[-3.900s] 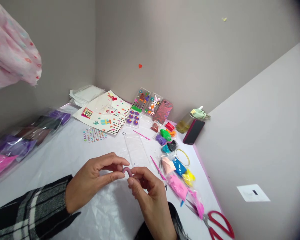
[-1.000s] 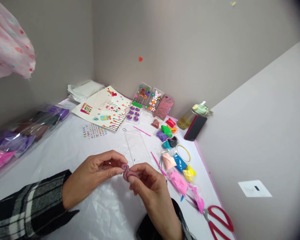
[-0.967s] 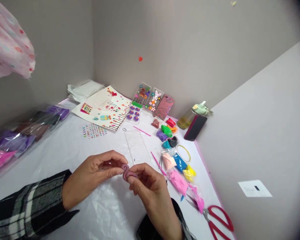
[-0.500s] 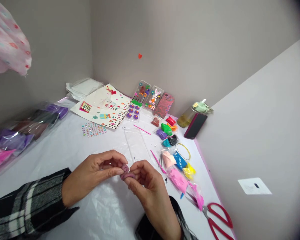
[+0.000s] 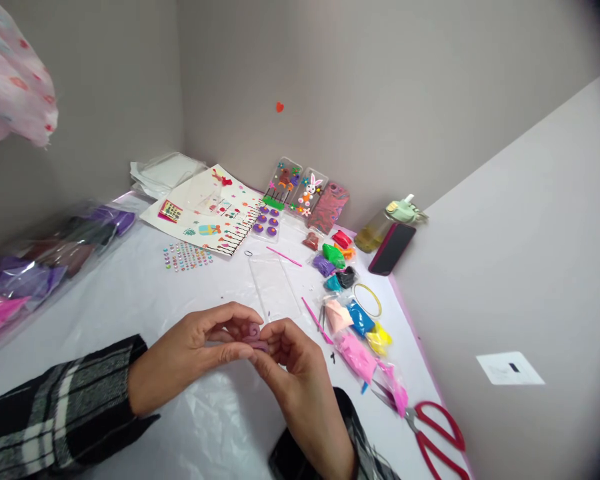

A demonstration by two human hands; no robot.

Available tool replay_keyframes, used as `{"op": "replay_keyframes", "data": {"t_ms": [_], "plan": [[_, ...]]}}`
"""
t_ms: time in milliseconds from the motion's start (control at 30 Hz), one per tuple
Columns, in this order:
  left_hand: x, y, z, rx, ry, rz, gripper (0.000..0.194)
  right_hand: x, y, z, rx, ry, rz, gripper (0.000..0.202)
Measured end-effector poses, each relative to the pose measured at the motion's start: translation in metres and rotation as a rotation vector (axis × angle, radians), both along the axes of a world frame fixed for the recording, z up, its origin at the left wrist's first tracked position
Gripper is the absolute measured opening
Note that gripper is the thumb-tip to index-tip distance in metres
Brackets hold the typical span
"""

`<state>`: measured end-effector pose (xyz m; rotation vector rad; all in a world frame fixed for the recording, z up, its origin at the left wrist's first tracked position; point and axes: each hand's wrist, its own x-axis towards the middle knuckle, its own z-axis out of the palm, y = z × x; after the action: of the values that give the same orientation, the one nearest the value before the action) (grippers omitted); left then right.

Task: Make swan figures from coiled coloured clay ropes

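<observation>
Between the fingertips of both hands is a small mauve piece of modelling clay (image 5: 255,331), with a spiral coil standing up on a longer strip below it. My left hand (image 5: 195,350) is closed on its left side, thumb along the lower edge. From the right, my right hand (image 5: 293,373) pinches the same clay with thumb and fingers; part of the piece is hidden behind the fingertips. Just beyond the hands a clear phone case (image 5: 275,287) lies flat on the white table cover (image 5: 205,427).
Bags of coloured clay (image 5: 356,357), pink sticks (image 5: 316,320) and red-handled scissors (image 5: 437,433) lie to the right. A phone (image 5: 393,250) leans on a bottle (image 5: 375,230). Decorated cases (image 5: 307,193), a sticker sheet (image 5: 200,213) and gems (image 5: 187,257) are farther back; clay packs (image 5: 45,260) sit left.
The clay has been turned between the fingers, so its coil now stands upright above the strip. My left thumb has slid right along the lower edge, close to my right thumb.
</observation>
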<state>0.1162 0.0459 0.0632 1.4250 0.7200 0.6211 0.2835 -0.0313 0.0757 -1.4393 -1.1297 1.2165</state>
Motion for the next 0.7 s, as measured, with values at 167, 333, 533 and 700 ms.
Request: {"op": "replay_keyframes", "data": {"t_ms": [167, 333, 533, 700], "plan": [[-0.001, 0.000, -0.003, -0.043, -0.008, 0.016, 0.026, 0.003, 0.000, 0.004, 0.012, 0.026, -0.007, 0.016], [0.000, -0.001, -0.005, -0.076, -0.033, 0.021, 0.029, 0.004, 0.000, 0.012, 0.030, -0.085, -0.013, 0.018], [0.003, -0.006, -0.009, -0.133, -0.089, -0.045, 0.037, 0.001, 0.002, 0.006, 0.059, -0.043, -0.051, 0.025], [0.004, -0.007, -0.009, -0.126, -0.072, -0.052, 0.034, 0.002, 0.003, 0.002, 0.092, -0.040, -0.039, 0.010]]}}
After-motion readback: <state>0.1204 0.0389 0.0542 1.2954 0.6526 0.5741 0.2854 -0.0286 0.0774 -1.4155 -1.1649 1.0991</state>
